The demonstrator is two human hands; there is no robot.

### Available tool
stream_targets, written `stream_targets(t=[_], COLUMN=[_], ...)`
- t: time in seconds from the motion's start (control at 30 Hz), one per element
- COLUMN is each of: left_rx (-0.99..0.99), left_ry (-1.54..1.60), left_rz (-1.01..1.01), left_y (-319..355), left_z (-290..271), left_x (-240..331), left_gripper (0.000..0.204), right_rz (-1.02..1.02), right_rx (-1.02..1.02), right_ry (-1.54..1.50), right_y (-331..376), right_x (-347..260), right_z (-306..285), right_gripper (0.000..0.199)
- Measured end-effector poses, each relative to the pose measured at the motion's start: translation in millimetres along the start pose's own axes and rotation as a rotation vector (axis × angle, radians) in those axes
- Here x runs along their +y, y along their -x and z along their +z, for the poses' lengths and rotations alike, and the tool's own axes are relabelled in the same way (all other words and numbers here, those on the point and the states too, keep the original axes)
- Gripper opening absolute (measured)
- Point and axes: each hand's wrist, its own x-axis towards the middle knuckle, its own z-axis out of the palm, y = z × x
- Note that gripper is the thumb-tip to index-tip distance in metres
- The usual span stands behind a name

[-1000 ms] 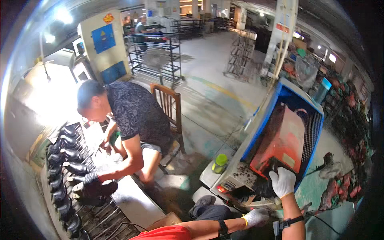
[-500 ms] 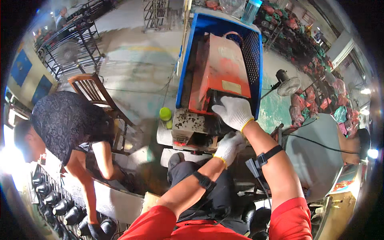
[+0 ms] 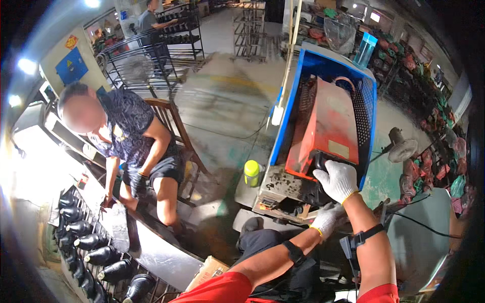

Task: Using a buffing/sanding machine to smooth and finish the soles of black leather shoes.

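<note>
My right hand [image 3: 337, 181], in a white knit glove, is at the lower front of the red machine housing [image 3: 331, 123]. Its fingers curl over a black piece [image 3: 318, 193] whose kind I cannot make out. Lower and to the left, my left hand [image 3: 327, 220], gloved too, is closed beside the same spot; its fingertips and whatever they hold are hidden. Under the housing sits a dirty pale metal base [image 3: 277, 189] with a dark opening. The housing leans inside a blue plastic crate [image 3: 373, 101].
A yellow-green bottle [image 3: 251, 173] stands left of the base, a clear blue-topped bottle [image 3: 365, 49] behind the crate. At left, a co-worker [image 3: 141, 131] sits by a rack of black shoes [image 3: 103, 255]. A fan [image 3: 402, 150] and a grey panel [image 3: 422, 242] are at right.
My view has swung left and up, so the scene sits farther right. The co-worker, bent low before, is now more upright. Both my hands stay at the machine's front.
</note>
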Motion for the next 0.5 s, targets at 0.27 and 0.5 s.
stream_targets(t=[0.27, 0.5], left_rx=[0.040, 0.106], left_ry=[0.102, -0.240], left_rz=[-0.123, -0.085], left_y=[46.5, 35.1], left_z=[22.3, 42.7], left_x=[68.9, 50.4], left_gripper=[0.035, 0.036], right_rz=[-0.012, 0.056], right_rx=[0.014, -0.092], right_ry=[-0.022, 0.031], right_y=[-11.6, 5.3], right_x=[-14.2, 6.8], right_z=[-0.7, -13.7], right_gripper=[0.045, 0.046])
